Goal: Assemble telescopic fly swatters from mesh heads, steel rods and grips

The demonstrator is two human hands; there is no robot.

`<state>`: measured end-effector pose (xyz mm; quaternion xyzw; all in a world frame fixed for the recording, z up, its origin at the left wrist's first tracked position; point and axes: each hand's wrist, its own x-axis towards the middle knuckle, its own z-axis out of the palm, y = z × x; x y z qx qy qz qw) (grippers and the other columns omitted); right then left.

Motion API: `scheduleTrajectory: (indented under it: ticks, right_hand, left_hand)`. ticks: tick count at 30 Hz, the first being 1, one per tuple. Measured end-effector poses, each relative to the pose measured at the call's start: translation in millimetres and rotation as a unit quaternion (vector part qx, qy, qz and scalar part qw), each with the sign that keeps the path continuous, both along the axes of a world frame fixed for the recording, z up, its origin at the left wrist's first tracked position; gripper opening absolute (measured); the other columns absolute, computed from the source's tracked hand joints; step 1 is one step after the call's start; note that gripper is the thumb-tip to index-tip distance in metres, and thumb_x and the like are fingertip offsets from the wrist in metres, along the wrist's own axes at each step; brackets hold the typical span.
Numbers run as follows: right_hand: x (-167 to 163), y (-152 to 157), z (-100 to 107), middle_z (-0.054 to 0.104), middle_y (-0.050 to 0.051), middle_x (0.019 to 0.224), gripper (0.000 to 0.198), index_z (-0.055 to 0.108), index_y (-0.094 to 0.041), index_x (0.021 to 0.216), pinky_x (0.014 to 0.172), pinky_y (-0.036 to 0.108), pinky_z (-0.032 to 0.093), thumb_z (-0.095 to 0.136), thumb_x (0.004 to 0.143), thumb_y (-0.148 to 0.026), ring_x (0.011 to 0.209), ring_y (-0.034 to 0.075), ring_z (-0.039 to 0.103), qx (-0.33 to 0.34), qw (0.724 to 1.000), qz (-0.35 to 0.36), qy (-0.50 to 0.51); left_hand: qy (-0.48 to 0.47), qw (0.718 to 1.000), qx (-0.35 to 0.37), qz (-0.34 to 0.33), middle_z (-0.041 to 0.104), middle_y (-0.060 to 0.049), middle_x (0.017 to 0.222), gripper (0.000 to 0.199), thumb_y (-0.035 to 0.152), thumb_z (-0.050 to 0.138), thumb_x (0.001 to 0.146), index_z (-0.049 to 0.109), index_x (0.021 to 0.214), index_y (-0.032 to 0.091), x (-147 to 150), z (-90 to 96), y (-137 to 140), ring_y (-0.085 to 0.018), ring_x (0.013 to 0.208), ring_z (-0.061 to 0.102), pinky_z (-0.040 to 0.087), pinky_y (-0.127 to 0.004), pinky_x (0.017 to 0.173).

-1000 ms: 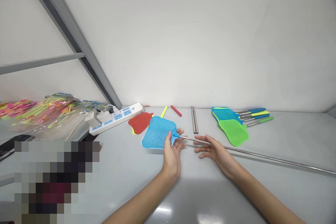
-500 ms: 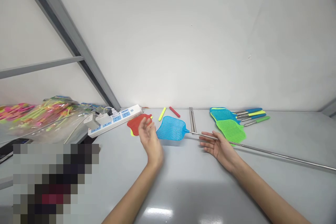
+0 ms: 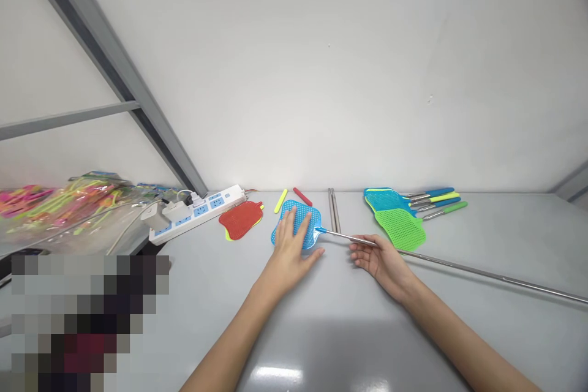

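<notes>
Right now the left hand (image 3: 288, 260) is laid over the light-blue perforated plastic swatter head (image 3: 313, 220), its fingers spread across the mesh and its thumb stretched out to the right, near the head's lower edge. How firmly those fingers press cannot be told. From the head's narrow neck, to the right of the left fingers, a long thin silvery metal rod (image 3: 459, 267) runs through the right hand (image 3: 379, 260) and on past the wrist to the picture's right edge. The right hand holds this rod, its fingers loosely curled with the tips toward the left hand; the tightness of the grip cannot be told.

Just beyond the left fingertips lie a slim yellow grip (image 3: 280, 201) and a slim red grip (image 3: 302, 196). Left of those fingers is a red mesh swatter head (image 3: 241, 220) with yellow showing beneath its edge, and past it a long white power strip (image 3: 236, 195) with plugs in it. Beyond the gap between the two hands' fingers, two short metal tubes (image 3: 335, 211) lie side by side. Beyond and to the right of the right fingers, a bright-green mesh swatter (image 3: 402, 229) overlaps a pile of blue and yellow swatters (image 3: 386, 200), handles pointing right.
</notes>
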<state>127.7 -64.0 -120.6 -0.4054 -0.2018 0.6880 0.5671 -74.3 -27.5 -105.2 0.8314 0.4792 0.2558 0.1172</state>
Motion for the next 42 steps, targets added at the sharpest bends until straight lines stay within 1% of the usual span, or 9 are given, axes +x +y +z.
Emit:
scheduleTrajectory:
  ticks: [3,7,12,18,23,29,34,37,42]
  right_hand:
    - [0.2,0.0,0.7,0.061,0.007,0.066,0.017,0.061,-0.012,0.073,0.055,0.026,0.044,0.046,0.072,-0.021,0.056,0.014,0.056,-0.006,1.0,-0.002,0.001]
    - [0.4,0.3,0.8,0.061,0.007,0.066,0.016,0.06,-0.013,0.073,0.053,0.025,0.043,0.047,0.072,-0.022,0.055,0.013,0.055,0.002,1.0,0.015,0.011]
    - [-0.2,-0.2,0.4,0.061,0.005,0.065,0.015,0.06,-0.014,0.073,0.052,0.025,0.042,0.049,0.072,-0.024,0.055,0.013,0.054,0.008,0.999,0.028,0.014]
    - [-1.5,-1.7,2.0,0.059,0.006,0.064,0.017,0.06,-0.013,0.07,0.051,0.025,0.04,0.047,0.073,-0.024,0.054,0.013,0.053,0.018,0.999,0.033,-0.008]
    - [-1.7,-2.4,3.0,0.058,0.006,0.065,0.017,0.059,-0.013,0.068,0.051,0.025,0.04,0.047,0.072,-0.023,0.055,0.013,0.052,0.021,0.999,0.045,-0.016]
    - [-2.6,-1.3,2.5,0.057,0.007,0.063,0.018,0.06,-0.012,0.067,0.051,0.025,0.04,0.046,0.071,-0.023,0.055,0.013,0.051,0.017,0.997,0.056,-0.048]
    - [-1.9,-0.7,0.6,0.057,0.007,0.064,0.018,0.06,-0.012,0.07,0.052,0.025,0.04,0.046,0.071,-0.023,0.055,0.014,0.051,0.019,0.996,0.066,-0.057]
    - [-0.4,-0.5,1.9,0.056,0.007,0.064,0.018,0.06,-0.012,0.069,0.052,0.024,0.04,0.046,0.071,-0.023,0.056,0.013,0.05,0.021,0.995,0.067,-0.072]
    - [5.9,0.2,6.6,0.053,0.005,0.062,0.019,0.06,-0.011,0.067,0.051,0.023,0.04,0.047,0.071,-0.024,0.055,0.012,0.049,0.025,0.991,0.06,-0.113]
  left_hand:
    - [0.006,0.999,0.012,0.03,0.004,-0.008,0.14,0.065,0.046,0.046,0.073,0.02,0.13,0.028,-0.9,-0.9,2.8,-0.026,0.127,0.001,0.01,-0.047,0.099]
    - [-0.005,0.997,0.031,0.07,0.0,-0.012,0.14,0.07,0.044,0.047,0.073,0.014,0.132,0.024,-0.4,-0.1,3.5,-0.029,0.126,0.002,0.016,-0.048,0.096]
    - [-0.013,0.996,0.013,0.089,-0.004,-0.016,0.139,0.081,0.046,0.048,0.071,0.002,0.133,0.022,1.0,-0.2,1.9,-0.03,0.126,0.003,0.021,-0.05,0.092]
    - [-0.026,0.991,0.003,0.129,0.0,-0.014,0.139,0.082,0.048,0.052,0.067,0.008,0.132,0.024,3.8,1.3,-0.8,-0.033,0.123,0.013,0.024,-0.05,0.09]
    - [-0.024,0.99,-0.004,0.138,0.002,-0.013,0.138,0.078,0.046,0.053,0.067,0.013,0.131,0.028,5.6,-0.7,-2.9,-0.033,0.123,0.013,0.026,-0.051,0.088]
    - [0.023,0.995,0.012,0.093,0.008,-0.01,0.138,0.058,0.039,0.054,0.068,0.034,0.122,0.027,4.0,-3.6,-2.3,-0.032,0.125,0.001,0.018,-0.052,0.093]
    - [0.055,0.998,0.025,0.001,0.019,-0.004,0.136,0.032,0.027,0.045,0.076,0.046,0.108,0.03,2.9,-0.3,-2.2,-0.027,0.126,0.009,0.012,-0.049,0.097]
    - [0.057,0.998,0.031,-0.014,0.025,-0.004,0.132,0.021,0.025,0.045,0.076,0.053,0.095,0.028,3.4,2.0,-2.3,-0.027,0.124,0.014,0.013,-0.048,0.096]
    - [0.059,0.996,0.04,-0.045,0.033,-0.004,0.125,0.013,0.025,0.048,0.074,0.055,0.085,0.025,4.2,7.4,-4.6,-0.025,0.119,0.024,0.015,-0.046,0.094]
